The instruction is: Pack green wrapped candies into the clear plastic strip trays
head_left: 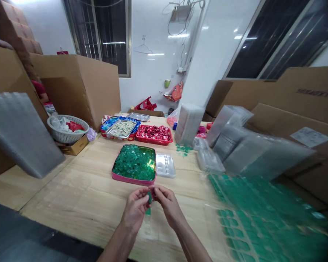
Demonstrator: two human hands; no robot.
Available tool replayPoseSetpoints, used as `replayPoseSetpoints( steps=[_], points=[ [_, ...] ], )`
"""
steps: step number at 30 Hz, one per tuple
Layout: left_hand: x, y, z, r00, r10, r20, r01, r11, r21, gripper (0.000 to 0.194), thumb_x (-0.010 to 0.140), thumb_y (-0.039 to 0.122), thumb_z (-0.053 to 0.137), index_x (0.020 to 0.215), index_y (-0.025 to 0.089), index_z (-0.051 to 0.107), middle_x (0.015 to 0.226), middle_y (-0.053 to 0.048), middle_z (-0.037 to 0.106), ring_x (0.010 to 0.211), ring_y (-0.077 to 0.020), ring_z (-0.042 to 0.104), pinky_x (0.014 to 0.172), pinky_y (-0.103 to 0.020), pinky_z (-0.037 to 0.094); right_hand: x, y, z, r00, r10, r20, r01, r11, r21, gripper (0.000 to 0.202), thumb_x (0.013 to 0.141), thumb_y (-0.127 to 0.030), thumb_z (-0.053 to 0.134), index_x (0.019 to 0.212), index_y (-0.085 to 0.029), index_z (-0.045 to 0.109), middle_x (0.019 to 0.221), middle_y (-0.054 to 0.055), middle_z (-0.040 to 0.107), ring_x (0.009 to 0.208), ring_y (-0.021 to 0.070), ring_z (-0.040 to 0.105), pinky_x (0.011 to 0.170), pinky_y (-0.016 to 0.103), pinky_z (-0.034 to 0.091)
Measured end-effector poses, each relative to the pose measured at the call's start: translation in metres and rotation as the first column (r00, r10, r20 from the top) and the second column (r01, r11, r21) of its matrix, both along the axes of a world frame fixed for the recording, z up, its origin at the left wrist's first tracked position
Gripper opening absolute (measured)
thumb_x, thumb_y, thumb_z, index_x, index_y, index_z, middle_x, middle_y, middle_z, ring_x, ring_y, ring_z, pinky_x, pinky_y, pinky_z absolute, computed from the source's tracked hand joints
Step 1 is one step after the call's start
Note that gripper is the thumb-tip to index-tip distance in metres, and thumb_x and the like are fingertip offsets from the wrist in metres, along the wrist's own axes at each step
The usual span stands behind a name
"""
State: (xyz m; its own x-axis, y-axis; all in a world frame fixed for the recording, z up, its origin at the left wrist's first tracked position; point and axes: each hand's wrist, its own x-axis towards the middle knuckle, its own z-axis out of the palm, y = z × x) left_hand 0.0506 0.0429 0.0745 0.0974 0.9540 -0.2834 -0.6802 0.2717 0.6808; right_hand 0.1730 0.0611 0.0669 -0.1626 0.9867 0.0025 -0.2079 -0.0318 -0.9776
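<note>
My left hand (135, 205) is closed in a pinch on a small flat green piece (149, 197), low in the middle of the view. My right hand (166, 203) meets it fingertip to fingertip, its fingers pinched together. Whatever lies between those fingers is too small to make out. Just under the hands, another bit of green (148, 211) and a clear strip (148, 228) show on the table. Beyond my hands stands a pink-rimmed tin (132, 179) heaped with glossy green pieces (131, 162). A white moulded plastic tray (165, 165) sits against the tin's right side.
Sheets of green pieces (243, 222) cover the table's right side, partly blurred. Stacked clear plastic trays (189, 124) stand behind. Farther back are a red tray (154, 141) of red wrapped pieces and a metal tray (122, 129). A grey basket (65, 134) and cardboard boxes (98, 91) border the left.
</note>
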Motion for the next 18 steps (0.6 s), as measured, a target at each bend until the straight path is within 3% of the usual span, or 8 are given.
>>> replayPoseSetpoints(
  steps=[2, 8, 13, 16, 18],
  points=[
    [0.002, -0.001, 0.000, 0.999, 0.018, -0.039, -0.017, 0.999, 0.033, 0.023, 0.054, 0.019, 0.076, 0.071, 0.013, 0.063, 0.069, -0.002, 0.062, 0.061, -0.0098, 0.054, 0.056, -0.021, 0.039, -0.001, -0.008, 0.001, 1.000, -0.025, 0.014, 0.024, 1.000, 0.012, 0.031, 0.075, -0.044, 0.059, 0.082, -0.016, 0.068, 0.070, 0.003, 0.063, 0.062, 0.0139, 0.054, 0.060, 0.027, 0.043],
    [0.008, -0.004, -0.005, 0.982, 0.044, -0.183, -0.024, 0.994, 0.106, 0.015, 0.060, 0.018, 0.071, 0.068, 0.014, 0.059, 0.060, 0.001, 0.059, 0.054, -0.0091, 0.051, 0.052, -0.022, 0.035, 0.001, -0.018, 0.002, 0.999, -0.029, -0.029, 0.028, 0.999, -0.044, 0.022, 0.061, -0.034, 0.074, 0.065, -0.014, 0.064, 0.057, 0.001, 0.060, 0.055, 0.0121, 0.052, 0.054, 0.024, 0.040],
    [0.006, -0.002, -0.004, 0.987, 0.004, -0.161, 0.011, 0.996, 0.092, 0.018, 0.057, 0.018, 0.072, 0.069, 0.014, 0.058, 0.060, 0.001, 0.058, 0.053, -0.0087, 0.050, 0.051, -0.021, 0.035, 0.009, -0.016, 0.005, 0.994, 0.041, -0.099, -0.048, 0.996, -0.071, 0.025, 0.063, -0.034, 0.072, 0.057, -0.014, 0.059, 0.050, 0.001, 0.056, 0.049, 0.0104, 0.047, 0.050, 0.023, 0.035],
    [0.002, 0.002, 0.000, 0.993, 0.038, -0.115, -0.031, 0.998, 0.062, 0.022, 0.053, 0.018, 0.074, 0.068, 0.014, 0.059, 0.059, 0.002, 0.057, 0.053, -0.0075, 0.049, 0.050, -0.020, 0.035, 0.014, -0.016, 0.008, 0.965, -0.032, -0.261, 0.015, 0.998, -0.068, 0.028, 0.064, -0.037, 0.071, 0.058, -0.016, 0.054, 0.050, -0.002, 0.049, 0.048, 0.0096, 0.043, 0.049, 0.023, 0.033],
    [0.000, 0.003, 0.003, 0.990, 0.051, -0.134, -0.048, 0.999, 0.025, 0.025, 0.051, 0.019, 0.076, 0.068, 0.014, 0.060, 0.061, 0.002, 0.058, 0.054, -0.0071, 0.050, 0.050, -0.018, 0.037, 0.021, -0.011, 0.009, 0.962, -0.122, -0.244, 0.109, 0.992, -0.066, 0.029, 0.064, -0.038, 0.070, 0.058, -0.016, 0.053, 0.049, -0.003, 0.046, 0.047, 0.0092, 0.041, 0.048, 0.023, 0.031]
  ],
)
